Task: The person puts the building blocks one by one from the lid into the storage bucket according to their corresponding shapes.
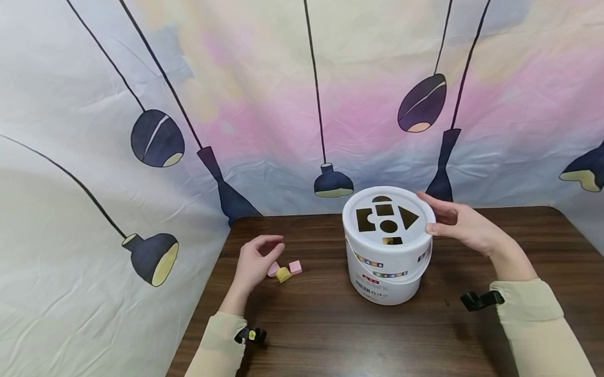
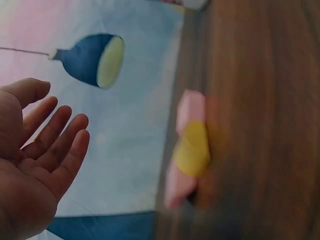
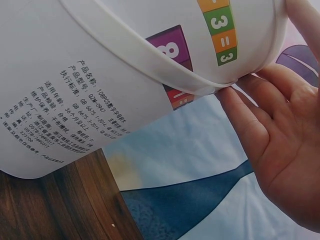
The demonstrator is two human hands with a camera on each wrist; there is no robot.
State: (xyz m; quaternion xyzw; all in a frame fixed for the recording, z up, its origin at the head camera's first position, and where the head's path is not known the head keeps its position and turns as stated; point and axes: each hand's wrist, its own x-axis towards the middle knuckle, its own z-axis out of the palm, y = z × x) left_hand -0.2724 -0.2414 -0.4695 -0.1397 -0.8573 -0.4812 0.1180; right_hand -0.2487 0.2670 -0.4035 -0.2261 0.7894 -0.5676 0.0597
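Note:
A white plastic bucket [image 1: 383,275] stands upright on the table, its white lid [image 1: 369,199] pierced by several shaped holes, among them a triangle, a circle and a square. My right hand [image 1: 470,228] holds the bucket at the right of its rim, thumb on the lid's edge and fingers below it by the white carrying handle [image 3: 145,65]. My left hand [image 1: 254,262] hovers beside three small blocks with nothing in its loosely bent fingers. Those are a yellow block [image 1: 283,274] between a pink block [image 1: 295,267] and another pink block [image 1: 273,269], partly behind my fingers.
The dark brown wooden table [image 1: 320,347] ends at the back against a cloth backdrop [image 1: 277,98] printed with hanging lamps. Black wrist cameras sit on both of my sleeves, the right one [image 1: 482,300] jutting inward over the table.

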